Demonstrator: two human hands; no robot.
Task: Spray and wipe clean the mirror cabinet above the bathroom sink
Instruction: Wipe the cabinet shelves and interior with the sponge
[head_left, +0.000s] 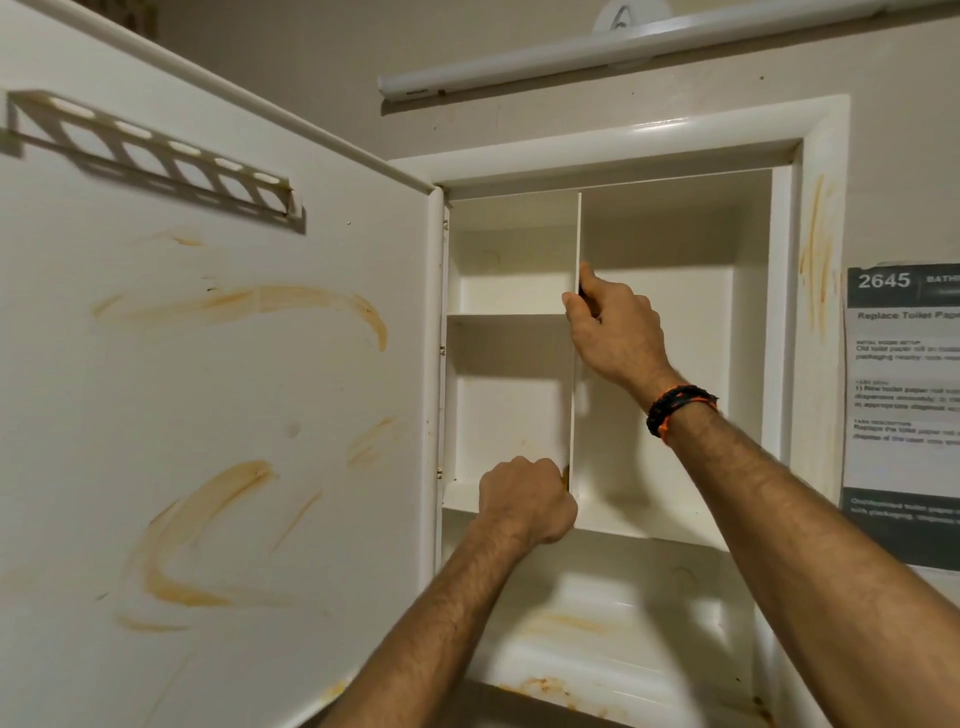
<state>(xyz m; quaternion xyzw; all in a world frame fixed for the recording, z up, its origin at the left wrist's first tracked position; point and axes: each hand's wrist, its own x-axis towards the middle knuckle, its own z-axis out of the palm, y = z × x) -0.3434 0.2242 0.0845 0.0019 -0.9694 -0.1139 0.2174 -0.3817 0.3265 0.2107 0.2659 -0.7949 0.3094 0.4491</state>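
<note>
I am standing at the open mirror cabinet, set into the wall above me, working both hands on the thin white vertical divider that is splitting its interior. My right hand is pinching the divider's front edge high up, thumb on the left face and fingers wrapping to the right. My left hand is curling in a fist-like grip against the same edge near its foot, just above the lower shelf; whether those fingers are actually closing round the panel I cannot tell, as the knuckles are hiding them.

The cabinet door is hanging wide open to the left, its inner face carrying orange-brown smears and a slotted holder. Similar streaks are marking the right frame and the cabinet floor. No spray bottle or cloth is showing.

The divider is looking light, thin and fairly stiff, likely plastic, so I am judging it could flex or crack if twisted. The safest hold seems to be two spread points along the front edge, pulling evenly. The smooth painted faces may be slippery where the residue is sitting. A short shelf is meeting the divider on the left and could bind.
</note>
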